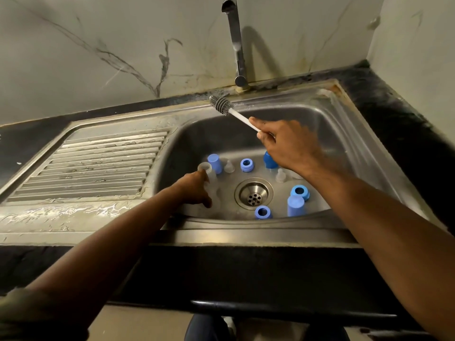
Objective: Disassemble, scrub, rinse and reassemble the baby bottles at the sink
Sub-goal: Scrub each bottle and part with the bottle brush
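Head view: scrub step looks about to start. Left hand grips a clear bottle standing on the sink floor, left of the drain; right hand pinches the white handle of the brush, bristles up at the back rim under the tap. Blue caps, rings and clear teats lie apart around the drain — disassembly seems done. Next, likely: swing the bristles down into the bottle mouth. Room is tight among loose parts — open space lies above them.
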